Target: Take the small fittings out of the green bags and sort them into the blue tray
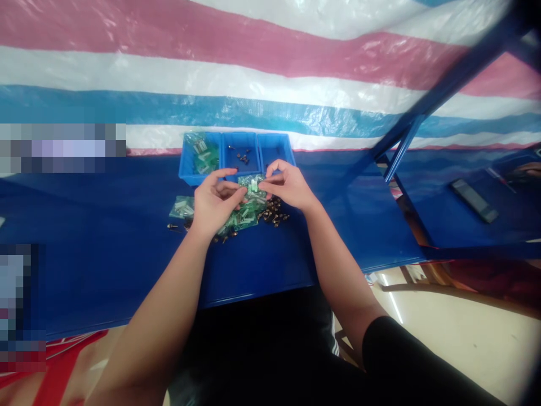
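Between my two hands is a small clear greenish plastic bag with pale pieces in it. My left hand pinches its left edge between thumb and fingers. At the right edge, my right hand grips the same bag with its fingertips. Beneath them lies a pile of similar bags on the blue table. Dark brassy screws are heaped right of the pile, and more lie at its front and left. One more bag rests left of my left wrist, partly covered by it.
Three joined blue bins stand behind the pile: bags in the left one, a few screws in the middle one. A blue metal frame rises at the right. Beyond it a phone-like dark device lies on another blue table, near a person's hand.
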`<state>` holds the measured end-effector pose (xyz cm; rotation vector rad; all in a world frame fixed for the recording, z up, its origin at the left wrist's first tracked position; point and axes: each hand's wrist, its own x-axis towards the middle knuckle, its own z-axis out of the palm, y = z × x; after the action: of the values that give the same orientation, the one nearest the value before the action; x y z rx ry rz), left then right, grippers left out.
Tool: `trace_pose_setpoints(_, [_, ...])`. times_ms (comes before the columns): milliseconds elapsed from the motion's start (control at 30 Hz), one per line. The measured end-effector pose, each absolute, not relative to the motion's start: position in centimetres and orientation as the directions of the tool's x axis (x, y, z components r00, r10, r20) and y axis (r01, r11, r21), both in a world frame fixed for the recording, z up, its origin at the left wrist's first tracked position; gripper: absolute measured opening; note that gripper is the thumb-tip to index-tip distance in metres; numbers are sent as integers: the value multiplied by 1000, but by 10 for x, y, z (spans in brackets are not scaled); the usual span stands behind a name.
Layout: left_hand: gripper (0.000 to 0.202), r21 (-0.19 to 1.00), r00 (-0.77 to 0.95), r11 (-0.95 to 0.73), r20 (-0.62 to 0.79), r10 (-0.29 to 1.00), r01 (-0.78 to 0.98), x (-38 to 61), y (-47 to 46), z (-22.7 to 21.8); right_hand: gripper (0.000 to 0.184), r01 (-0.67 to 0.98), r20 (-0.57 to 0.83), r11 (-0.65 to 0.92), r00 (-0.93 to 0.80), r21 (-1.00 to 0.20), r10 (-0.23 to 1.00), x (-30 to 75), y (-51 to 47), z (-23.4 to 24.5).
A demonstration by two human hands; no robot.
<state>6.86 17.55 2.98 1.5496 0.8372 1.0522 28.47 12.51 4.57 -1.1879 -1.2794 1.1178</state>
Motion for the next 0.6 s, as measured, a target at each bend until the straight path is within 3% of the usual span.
trace_pose_setpoints(267, [39, 977, 356, -211, 196, 914, 4, 68, 177, 30, 53, 41, 85, 84, 24, -996, 996, 284, 126, 47])
trace_pose_setpoints(600, [37, 972, 345, -233, 212, 914, 19, 67, 176, 31, 52, 107, 136, 133, 25, -985, 990, 277, 127, 42])
